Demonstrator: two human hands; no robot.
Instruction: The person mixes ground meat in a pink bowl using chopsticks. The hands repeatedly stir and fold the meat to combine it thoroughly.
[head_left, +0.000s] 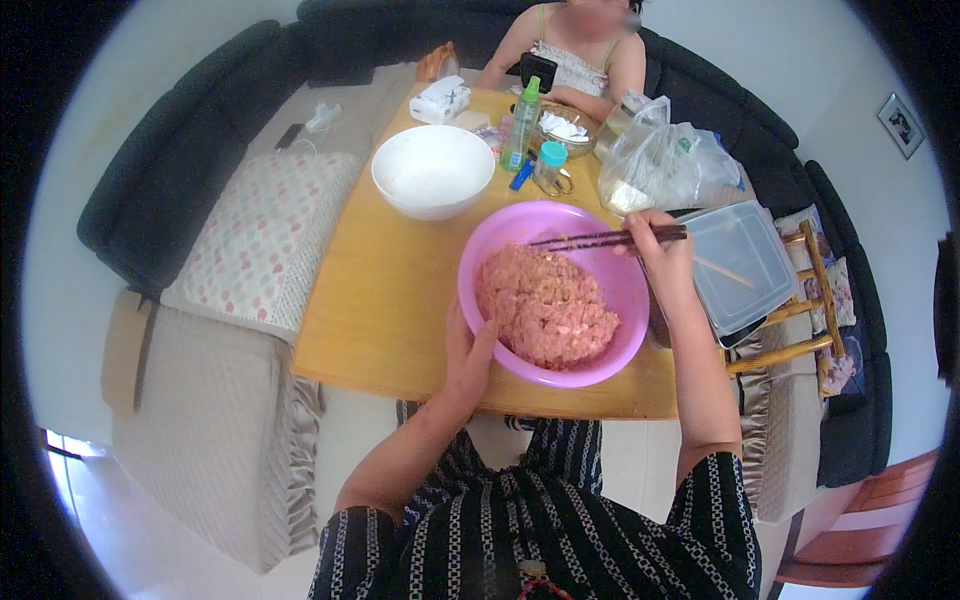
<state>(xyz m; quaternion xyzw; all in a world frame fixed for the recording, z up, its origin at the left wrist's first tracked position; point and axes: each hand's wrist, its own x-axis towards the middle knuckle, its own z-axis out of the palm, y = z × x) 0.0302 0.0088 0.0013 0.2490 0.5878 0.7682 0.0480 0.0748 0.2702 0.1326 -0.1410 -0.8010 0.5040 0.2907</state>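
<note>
A pink plastic bowl (630, 330) stands near the front edge of the wooden table (375, 300), with a large mound of minced meat (551, 307) in it. My left hand (470, 356) grips the bowl's rim at its lower left, the thumb on the near side. Dark chopsticks (585, 241) are held in my right hand (656, 244) above the bowl's upper right; their tips reach the top of the meat. Up and to the left of the pink bowl is a large white bowl (433, 172), with only its pale inside showing.
Behind the bowls stand a tissue box (440, 103), a green spray bottle (521, 127), a teal-lidded jar (551, 163), scissors (561, 184) and a wicker basket (585, 144). Plastic bags (667, 161) and a lidded container (739, 262) are at the right. A person (577, 60) sits across the table.
</note>
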